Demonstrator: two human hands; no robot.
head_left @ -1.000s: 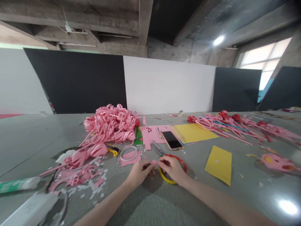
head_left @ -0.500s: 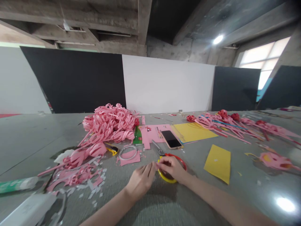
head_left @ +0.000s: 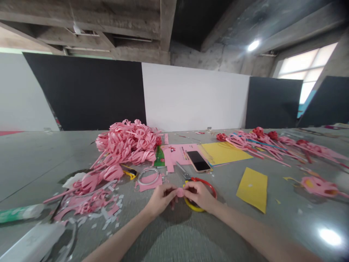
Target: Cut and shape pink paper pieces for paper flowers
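Observation:
Between my two hands a small round pink paper piece [head_left: 180, 192] is pinched by its edges. My left hand [head_left: 163, 198] grips its left side with thumb and fingers. On its right side, my right hand [head_left: 200, 195] pinches it too, with the wrist over the scissors' handles. The scissors [head_left: 208, 185], with red and yellow handles, lie on the table with blades pointing away from me. Just beyond my left hand, a roll of clear tape [head_left: 140, 181] rests on a pink paper scrap [head_left: 151, 186].
A heap of pink paper strips [head_left: 128, 142] stands back left, near a yellow utility knife [head_left: 130, 174]. A phone [head_left: 200, 162] lies on pink sheets. Yellow paper [head_left: 252, 189] and pink paper flowers [head_left: 261, 143] are to the right. A green glue tube [head_left: 20, 214] lies left.
My left hand has turned and drawn slightly left, its fingers now on the edge of the round pink piece, which shows more plainly. My right hand has barely moved.

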